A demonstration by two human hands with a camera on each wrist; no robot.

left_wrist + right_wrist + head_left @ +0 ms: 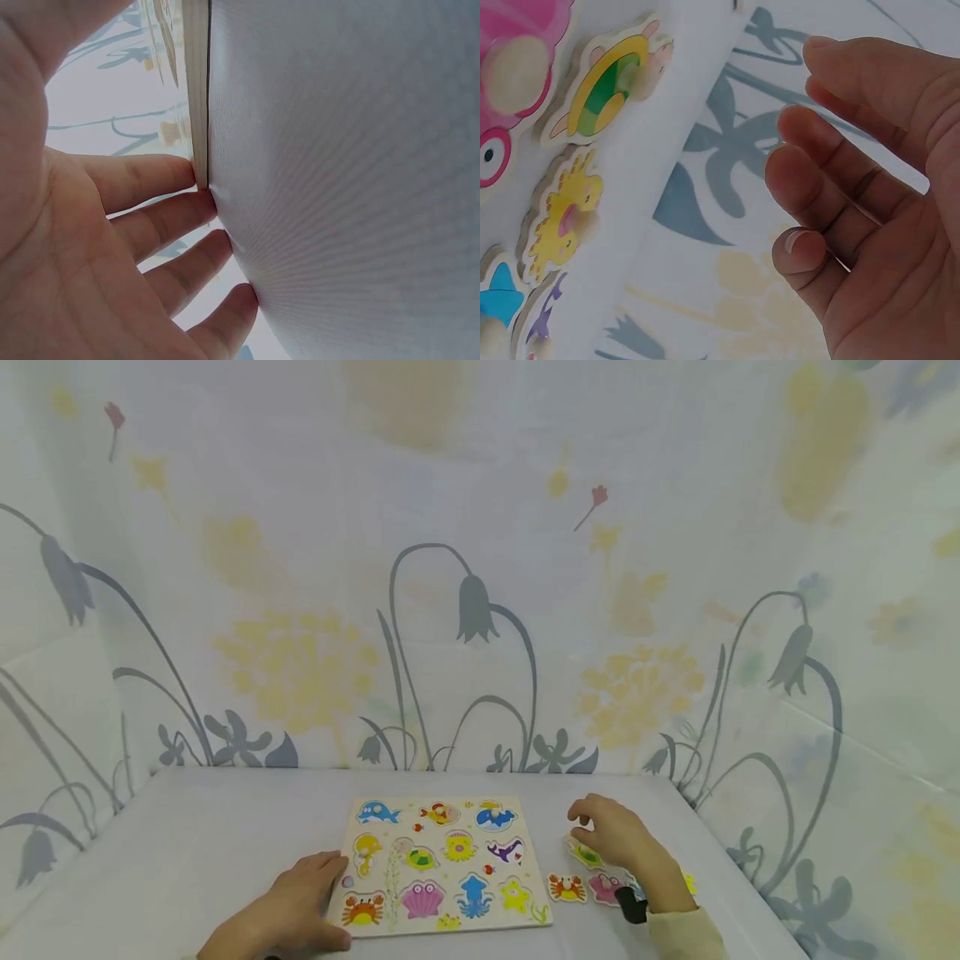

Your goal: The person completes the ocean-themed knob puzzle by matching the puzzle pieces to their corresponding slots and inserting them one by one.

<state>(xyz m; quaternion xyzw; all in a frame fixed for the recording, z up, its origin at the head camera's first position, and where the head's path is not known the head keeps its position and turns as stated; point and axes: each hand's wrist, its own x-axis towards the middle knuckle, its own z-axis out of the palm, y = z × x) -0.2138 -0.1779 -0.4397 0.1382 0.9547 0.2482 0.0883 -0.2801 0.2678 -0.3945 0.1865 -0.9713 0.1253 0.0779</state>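
A wooden puzzle board (431, 935) with rows of sea-animal pictures lies flat on the white table. My left hand (288, 902) rests at its left side; in the left wrist view, extended fingers (146, 180) touch the board's edge (196, 97) and the tabletop. My right hand (615, 831) hovers over the loose knobbed pieces right of the board, its fingers bent loosely around nothing. Nearest to it is a turtle piece (585, 857). A crab piece (567, 888) and a pink shell piece (603, 888) lie closer to me.
In the right wrist view, a yellow octopus-like piece (564, 214), a blue piece (499, 292) and a purple-printed piece (546, 315) lie beside the turtle. My right forearm partly covers the pieces in the head view. A flower-printed curtain (480, 693) hangs behind the table.
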